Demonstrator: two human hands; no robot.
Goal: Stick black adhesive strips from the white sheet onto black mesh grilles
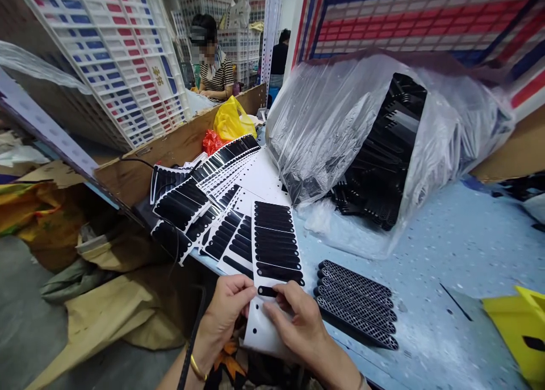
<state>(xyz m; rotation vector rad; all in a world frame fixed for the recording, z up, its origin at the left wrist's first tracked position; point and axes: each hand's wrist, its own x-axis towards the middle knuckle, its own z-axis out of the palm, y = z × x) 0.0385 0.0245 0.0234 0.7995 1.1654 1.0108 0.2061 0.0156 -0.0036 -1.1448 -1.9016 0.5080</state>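
A white backing sheet of black strip-shaped stickers (276, 239) lies at the table edge in front of me, its lower part bare apart from small black dots. One black sticker strip (267, 291) sits between my two hands, below the other rows. My left hand (230, 302) is closed in a pinch at the sheet's left edge, by the strip's left end. Thumb and forefinger of my right hand (300, 319) close around the strip's right end, over the sheet. Whether the strip is lifted, I cannot tell. Several black bars with a lattice-patterned top (355, 302) lie side by side to the right.
More sticker sheets (183, 205) are fanned out behind. A clear plastic bag (323, 134) full of black plastic parts (387, 151) stands at the back. A yellow bin (517, 333) is at right, a yellow bag (234, 119) behind. A person (217, 72) sits beyond the board.
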